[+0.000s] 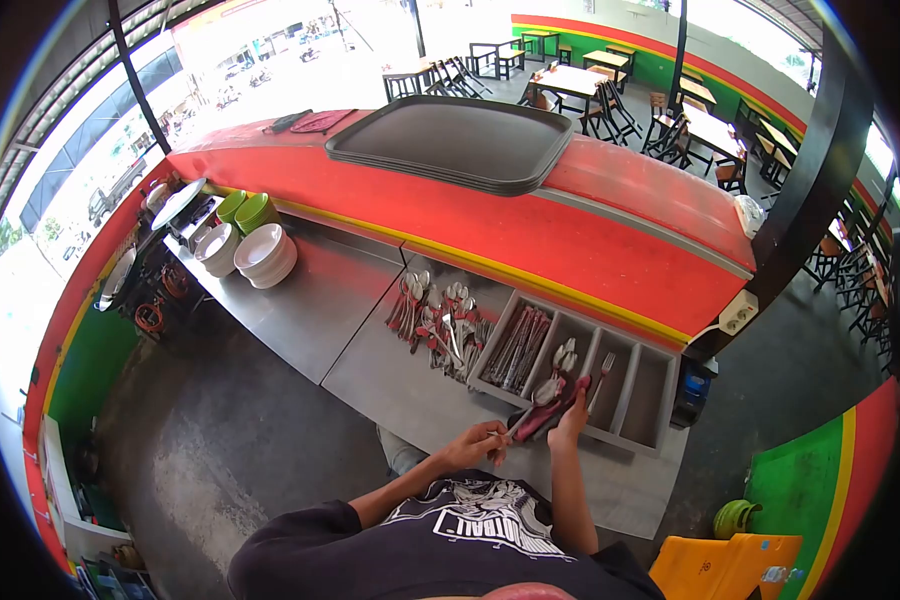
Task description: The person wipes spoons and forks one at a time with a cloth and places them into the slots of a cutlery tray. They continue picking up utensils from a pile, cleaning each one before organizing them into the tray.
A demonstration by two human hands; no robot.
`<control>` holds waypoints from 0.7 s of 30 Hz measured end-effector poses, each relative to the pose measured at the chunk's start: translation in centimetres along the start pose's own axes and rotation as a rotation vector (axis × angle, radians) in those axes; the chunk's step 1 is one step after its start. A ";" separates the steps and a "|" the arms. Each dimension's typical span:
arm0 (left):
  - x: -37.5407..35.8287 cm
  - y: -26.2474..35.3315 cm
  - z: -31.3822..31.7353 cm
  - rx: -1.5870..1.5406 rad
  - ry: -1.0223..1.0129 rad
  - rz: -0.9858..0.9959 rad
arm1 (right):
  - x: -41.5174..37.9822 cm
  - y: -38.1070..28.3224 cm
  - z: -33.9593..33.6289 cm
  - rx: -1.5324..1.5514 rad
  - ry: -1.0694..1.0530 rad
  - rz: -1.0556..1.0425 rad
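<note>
My left hand (475, 445) is closed with its fingers pinched on the handle end of a spoon (546, 391), whose bowl points away from me. A dark red cloth (538, 420) lies against the spoon, and my right hand (568, 418) grips it, partly hiding it. Just beyond my hands sits a grey cutlery tray (625, 437) with several long compartments. Dark-handled cutlery (519, 350) fills its left compartment; spoons (565, 356) lie in another, and a fork (602, 382) in the one to the right. Left of the tray is a loose pile of spoons and forks (440, 325).
White bowls (266, 255) and green containers (257, 210) stand at the counter's (315, 290) far left. Dark serving trays (450, 140) are stacked on the red ledge (630, 200). A power socket (738, 313) is at right, an orange chair (725, 567) behind me.
</note>
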State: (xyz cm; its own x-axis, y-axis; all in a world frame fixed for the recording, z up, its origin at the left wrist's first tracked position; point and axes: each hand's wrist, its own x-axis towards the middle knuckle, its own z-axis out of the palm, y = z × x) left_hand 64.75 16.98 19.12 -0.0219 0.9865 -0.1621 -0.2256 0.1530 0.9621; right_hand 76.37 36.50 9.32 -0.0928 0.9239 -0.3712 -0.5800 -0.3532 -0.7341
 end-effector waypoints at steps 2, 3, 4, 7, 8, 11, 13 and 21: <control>0.2 -1.0 -0.2 -0.009 0.027 -0.030 | -0.1 -0.2 0.0 0.226 -0.133 0.182; 0.4 -1.8 -0.2 -0.015 0.040 -0.046 | -1.0 -0.9 0.3 0.338 -0.196 0.273; 0.6 -2.6 -0.1 -0.026 0.077 -0.072 | -2.1 -1.6 0.5 0.372 -0.420 0.323; 1.7 -4.2 0.2 -0.006 0.169 -0.125 | -4.5 -2.1 2.7 0.264 -0.449 0.511; 1.9 -4.6 0.3 0.037 0.186 -0.127 | -3.7 -0.5 1.8 0.164 -0.463 0.447; 1.9 -4.5 0.7 0.095 0.213 -0.106 | -5.8 -0.2 3.6 -0.229 -0.420 0.167; 1.6 -3.8 0.7 0.165 0.188 -0.083 | -5.5 -0.1 3.6 -0.328 -0.426 0.093; 0.4 -0.9 1.0 0.316 -0.004 -0.008 | -5.9 -1.8 3.7 -0.504 -0.380 0.034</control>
State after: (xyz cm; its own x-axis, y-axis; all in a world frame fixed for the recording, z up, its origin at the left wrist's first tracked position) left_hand 65.94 17.27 18.45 -0.0177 0.9854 -0.1693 0.0884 0.1702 0.9814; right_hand 74.94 32.20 14.95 -0.4391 0.8660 -0.2392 -0.1273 -0.3236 -0.9376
